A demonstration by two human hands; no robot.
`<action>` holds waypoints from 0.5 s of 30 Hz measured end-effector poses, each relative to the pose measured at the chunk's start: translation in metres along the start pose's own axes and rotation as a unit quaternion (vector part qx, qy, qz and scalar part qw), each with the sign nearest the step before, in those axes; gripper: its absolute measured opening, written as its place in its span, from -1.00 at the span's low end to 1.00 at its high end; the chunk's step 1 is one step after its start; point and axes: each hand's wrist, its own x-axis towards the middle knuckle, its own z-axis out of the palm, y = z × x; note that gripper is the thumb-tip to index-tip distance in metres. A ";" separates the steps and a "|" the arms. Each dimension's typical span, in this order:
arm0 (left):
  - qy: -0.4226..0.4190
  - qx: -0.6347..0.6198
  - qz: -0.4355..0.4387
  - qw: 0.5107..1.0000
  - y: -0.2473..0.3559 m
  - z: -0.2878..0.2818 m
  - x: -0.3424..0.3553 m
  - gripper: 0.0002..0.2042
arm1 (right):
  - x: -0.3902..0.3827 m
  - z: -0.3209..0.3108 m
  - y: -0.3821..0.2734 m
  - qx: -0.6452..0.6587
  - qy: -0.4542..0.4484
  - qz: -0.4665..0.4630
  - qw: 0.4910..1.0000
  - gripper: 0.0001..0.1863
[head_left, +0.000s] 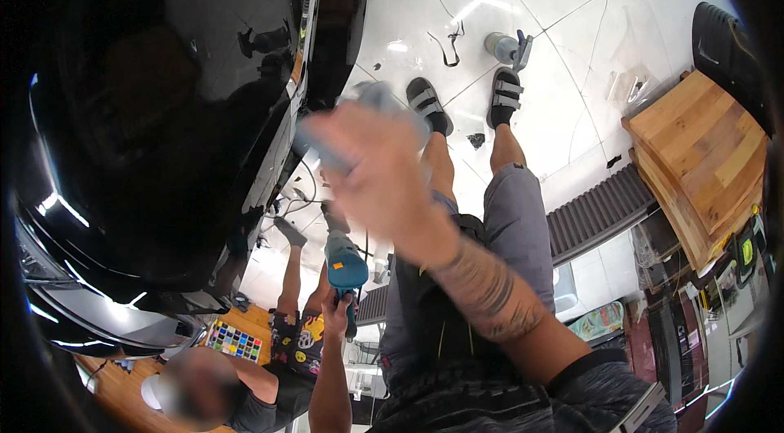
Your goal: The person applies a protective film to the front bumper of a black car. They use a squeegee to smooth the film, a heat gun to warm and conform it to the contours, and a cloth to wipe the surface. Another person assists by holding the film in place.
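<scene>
My right hand (371, 176) reaches across in front of me, smeared by motion, its fingers wrapped round a spray bottle. The grey-blue head and translucent body of this spray bottle (377, 96) are blurred too. Lower down, my left hand (336, 312) grips the handle of a teal heat gun (348, 268), whose nozzle end points away from me. To the left of both hands is the glossy black body of a car (155, 164), with an open gap along its edge. Another spray bottle (501, 48) with a grey trigger lies on the floor by my right foot.
Another person (282, 376) in patterned shorts is low down at the lower left, near a colourful swatch board (234, 341). A cable (306, 188) trails beside the car. Black scraps (476, 140) litter the white tiles. Wooden boards (694, 155) and a dark grille (600, 213) stand at right.
</scene>
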 end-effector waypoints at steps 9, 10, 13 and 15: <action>-0.005 -0.015 0.008 1.000 0.017 0.004 0.008 -0.78 | 0.002 -0.011 0.010 0.067 0.005 0.014 0.998 -0.68; -0.011 -0.001 -0.005 1.000 0.015 -0.001 0.011 -0.79 | -0.003 0.041 0.033 -0.006 -0.004 0.017 1.000 -0.71; -0.012 0.020 -0.016 1.000 0.025 -0.006 0.012 -0.78 | 0.034 0.031 0.104 -0.011 -0.018 0.106 0.994 -0.76; -0.019 0.025 0.001 1.000 0.014 -0.007 0.011 -0.80 | 0.016 0.017 0.079 0.051 -0.037 0.149 0.987 -0.77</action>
